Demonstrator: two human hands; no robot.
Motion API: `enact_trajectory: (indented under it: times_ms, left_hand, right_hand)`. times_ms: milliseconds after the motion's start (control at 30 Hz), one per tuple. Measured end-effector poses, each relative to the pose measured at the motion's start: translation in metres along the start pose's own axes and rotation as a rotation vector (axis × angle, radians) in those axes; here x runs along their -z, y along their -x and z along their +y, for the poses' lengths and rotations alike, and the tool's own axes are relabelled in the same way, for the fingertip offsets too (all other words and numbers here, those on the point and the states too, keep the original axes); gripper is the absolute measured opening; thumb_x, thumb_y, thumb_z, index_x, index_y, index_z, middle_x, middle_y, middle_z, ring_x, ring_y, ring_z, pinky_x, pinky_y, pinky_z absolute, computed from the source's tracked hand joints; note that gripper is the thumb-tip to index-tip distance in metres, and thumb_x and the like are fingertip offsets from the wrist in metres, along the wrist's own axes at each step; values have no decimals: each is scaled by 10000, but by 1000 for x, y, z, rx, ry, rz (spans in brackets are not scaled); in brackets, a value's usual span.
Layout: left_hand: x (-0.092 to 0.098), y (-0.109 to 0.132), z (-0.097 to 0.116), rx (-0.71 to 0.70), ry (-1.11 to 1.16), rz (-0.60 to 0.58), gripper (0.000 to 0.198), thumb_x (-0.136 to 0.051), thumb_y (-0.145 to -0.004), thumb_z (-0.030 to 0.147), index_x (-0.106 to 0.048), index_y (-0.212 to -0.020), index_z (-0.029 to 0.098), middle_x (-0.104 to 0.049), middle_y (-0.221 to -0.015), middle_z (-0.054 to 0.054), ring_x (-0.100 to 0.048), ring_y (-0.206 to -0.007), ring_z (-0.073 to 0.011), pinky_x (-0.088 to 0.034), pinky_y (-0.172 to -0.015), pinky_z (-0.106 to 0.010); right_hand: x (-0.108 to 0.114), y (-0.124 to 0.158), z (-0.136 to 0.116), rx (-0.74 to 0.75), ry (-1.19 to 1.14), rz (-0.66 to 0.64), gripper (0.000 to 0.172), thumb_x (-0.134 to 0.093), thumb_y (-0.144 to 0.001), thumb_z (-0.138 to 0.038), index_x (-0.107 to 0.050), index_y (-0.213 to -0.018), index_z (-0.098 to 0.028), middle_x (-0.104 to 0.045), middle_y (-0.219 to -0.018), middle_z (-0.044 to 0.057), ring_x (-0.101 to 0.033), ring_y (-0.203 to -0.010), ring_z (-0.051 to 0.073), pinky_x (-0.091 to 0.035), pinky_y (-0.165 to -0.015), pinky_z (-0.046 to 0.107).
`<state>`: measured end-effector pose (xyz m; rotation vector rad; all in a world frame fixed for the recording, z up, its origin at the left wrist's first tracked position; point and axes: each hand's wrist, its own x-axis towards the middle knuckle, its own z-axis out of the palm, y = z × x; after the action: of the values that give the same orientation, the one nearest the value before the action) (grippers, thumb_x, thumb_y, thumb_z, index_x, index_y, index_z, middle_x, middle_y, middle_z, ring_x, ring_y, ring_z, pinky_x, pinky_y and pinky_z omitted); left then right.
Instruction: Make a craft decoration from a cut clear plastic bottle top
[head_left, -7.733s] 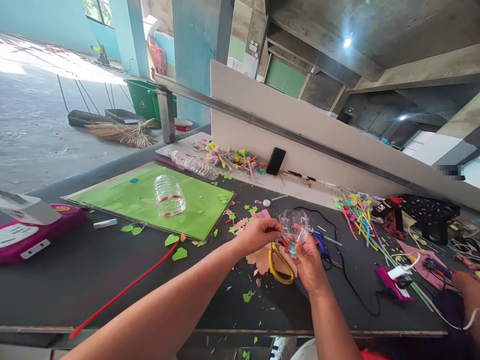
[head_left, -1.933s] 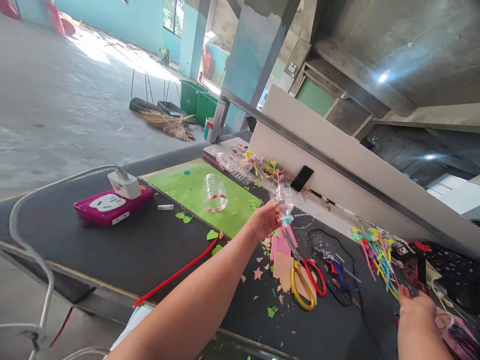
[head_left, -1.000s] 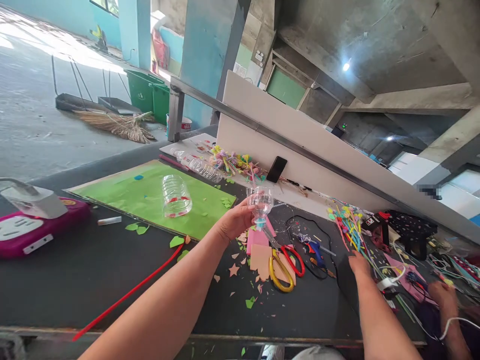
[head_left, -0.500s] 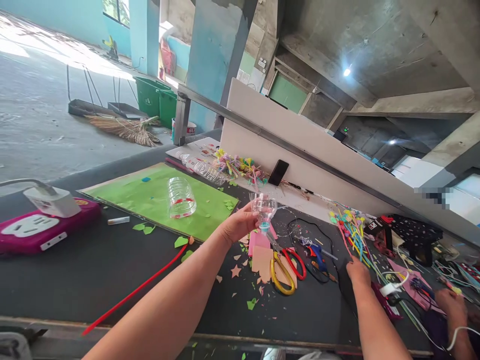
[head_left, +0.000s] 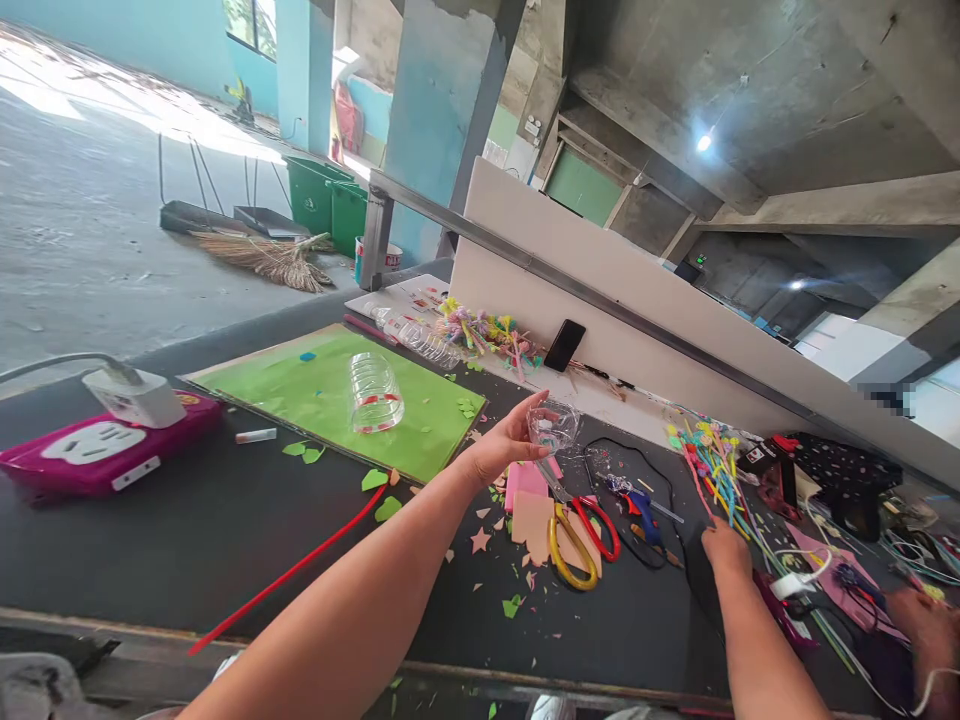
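Note:
My left hand (head_left: 504, 442) is closed on the clear cut-off top of a plastic bottle (head_left: 564, 425), its wide rim tilted up. Just below it lie scissors (head_left: 574, 545) with one yellow and one red handle, over peach and pink foam sheets (head_left: 528, 488). My right hand (head_left: 726, 550) is pinched at the lower end of a pink pipe cleaner (head_left: 699, 488), beside a bundle of coloured pipe cleaners (head_left: 721, 465). A clear ribbed bottle section (head_left: 376, 395) with red marks lies on the green sheet (head_left: 255, 380).
A blue glue gun (head_left: 641, 512) with a black cord lies between my hands. At left are a magenta power strip (head_left: 67, 455) and a red pipe cleaner (head_left: 292, 570). A phone (head_left: 565, 345) leans against the white board. Another person's hand (head_left: 926, 615) is at far right.
My left hand has moved slightly right and turned the bottle top, so its open rim now faces up and the cap shows less. My right hand stays by the pipe cleaners. The view has shifted slightly.

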<state>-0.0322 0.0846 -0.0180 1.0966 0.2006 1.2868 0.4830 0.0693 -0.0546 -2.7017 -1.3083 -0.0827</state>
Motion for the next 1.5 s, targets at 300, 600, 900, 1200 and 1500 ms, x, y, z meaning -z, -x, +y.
enact_trajectory:
  times_ms: [300,600,900,1200,1500]
  left_hand:
    - [1,0,-2,4,-3,6,872,-835,-641,119,-473,-1410,313,-568,-1248,-79,-621,-956,-195,-476,-808,-298]
    - [0,-2,5,11,105,112,837,-848,-632,142,-500,-1385,260,-646,-1171,-72,-628,-1000,-200,-447,-879,-312]
    - [-5,0,5,64,164,82,791,-828,-660,142,-505,-1374,251,-650,-1181,-90,-640,-1010,-221,-448,-873,-331]
    - [-28,4,-6,128,135,-107,757,-795,-689,92,-527,-1372,277,-664,-1210,-92,-624,-1077,-250,-438,-941,-381]
    - [-59,13,-11,124,133,-159,684,-778,-743,155,-536,-1368,292,-590,-1316,-86,-589,-1128,-254,-429,-976,-376]
  right_hand:
    - [3,0,-2,-17,-17,-8,315,-585,-956,-326,-585,-1240,-190,-609,-1261,97,-635,-1055,230,-547,-890,440]
    - [19,21,-13,-41,-133,-9,298,-586,-956,-321,-596,-1223,-191,-609,-1264,96,-633,-1059,228,-545,-895,440]
    - [75,69,-100,181,-583,162,451,-426,-1004,-285,-421,-1431,-142,-526,-1415,192,-531,-1284,273,-418,-1081,443]
    - [81,235,-217,836,-1495,-436,819,-634,-892,-480,-167,-1541,-301,-395,-1562,94,-376,-1436,246,-280,-1177,505]
    - [73,244,-216,758,-1549,-549,733,-710,-855,-409,-341,-1482,-313,-533,-1458,41,-518,-1321,259,-412,-1102,427]
